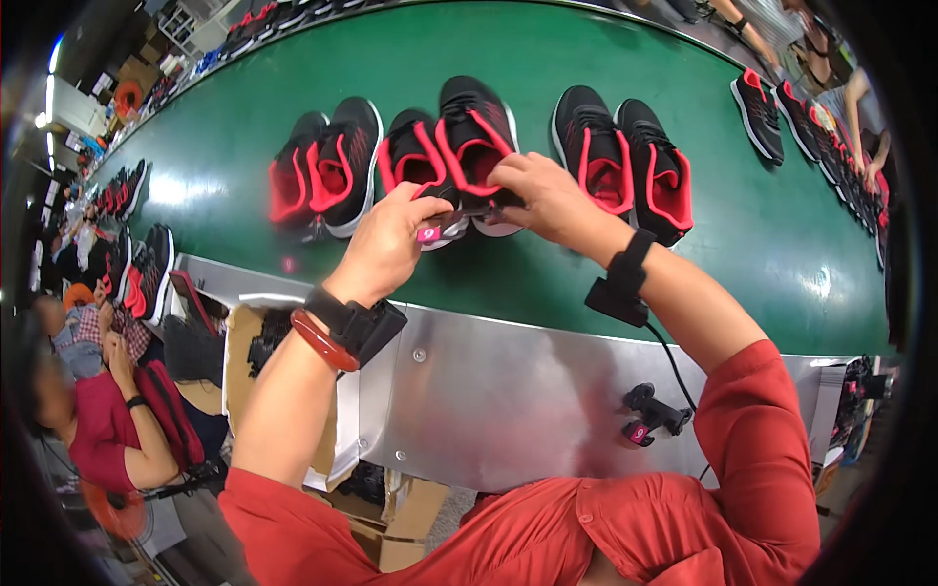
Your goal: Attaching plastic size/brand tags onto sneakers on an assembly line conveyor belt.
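A middle pair of black running shoes with red lining stands heels toward me: the left shoe (408, 146) and the right shoe (473, 137). At their heels, my left hand (383, 244) pinches one end of a dark piece with a pink tag (428, 234); it looks like a black plastic shoe hanger. My right hand (555, 200) has its fingers closed around the other end, against the right shoe's heel. The piece is mostly hidden by my fingers and the shoes. Both wrists carry black bands.
Matching pairs stand left (342, 166) and right (596, 146) on the green conveyor belt (772, 264). A similar black hanger (655, 415) lies on the metal ledge (489, 391). An open carton (244, 352) is by my left arm. A person in dark red (107, 430) sits at left; others work far right.
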Demonstrator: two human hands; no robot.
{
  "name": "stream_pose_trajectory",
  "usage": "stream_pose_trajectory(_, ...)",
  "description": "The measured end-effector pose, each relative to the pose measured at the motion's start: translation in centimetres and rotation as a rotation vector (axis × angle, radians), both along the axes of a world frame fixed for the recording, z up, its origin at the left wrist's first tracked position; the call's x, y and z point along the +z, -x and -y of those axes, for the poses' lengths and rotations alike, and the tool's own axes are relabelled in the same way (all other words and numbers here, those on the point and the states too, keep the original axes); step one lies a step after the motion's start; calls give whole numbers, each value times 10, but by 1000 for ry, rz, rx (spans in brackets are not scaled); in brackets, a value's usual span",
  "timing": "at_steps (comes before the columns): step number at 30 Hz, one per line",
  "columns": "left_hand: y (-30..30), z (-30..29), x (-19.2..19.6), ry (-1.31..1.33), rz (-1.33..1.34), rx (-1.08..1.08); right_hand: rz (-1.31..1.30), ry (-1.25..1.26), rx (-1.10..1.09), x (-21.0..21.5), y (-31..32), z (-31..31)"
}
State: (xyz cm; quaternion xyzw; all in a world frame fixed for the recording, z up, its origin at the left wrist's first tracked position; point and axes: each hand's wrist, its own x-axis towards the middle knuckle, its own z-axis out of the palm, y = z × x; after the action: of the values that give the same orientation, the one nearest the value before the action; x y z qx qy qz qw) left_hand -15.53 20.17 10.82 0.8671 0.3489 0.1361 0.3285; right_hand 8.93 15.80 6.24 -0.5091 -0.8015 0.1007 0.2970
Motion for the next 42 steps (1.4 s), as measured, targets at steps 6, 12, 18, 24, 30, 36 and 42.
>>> stream_pose_trajectory(6,-4,4,-60,-12,-165,-84,-141,199,-37,-22,-3,4)
stream_pose_trajectory(12,-31,12,-15,-584,-470,-10,-167,232,-26,27,-59,130)
stream_pose_trajectory(18,-132,53,-33,-357,75,-79,-52,684,-109,56,-92,268)
stream_pose_trajectory(24,-171,20,-79,-249,37,-246,263,715,-182,22,-93,328)
stream_pose_trajectory(30,-153,46,-70,-299,40,-350,-10,799,-228,11,-108,321)
stream_pose_trajectory(36,-135,67,-75,-419,80,-341,-497,865,-268,8,-106,252)
stream_pose_trajectory(42,-132,52,-78,-374,124,-284,-1171,934,-390,-3,-59,183)
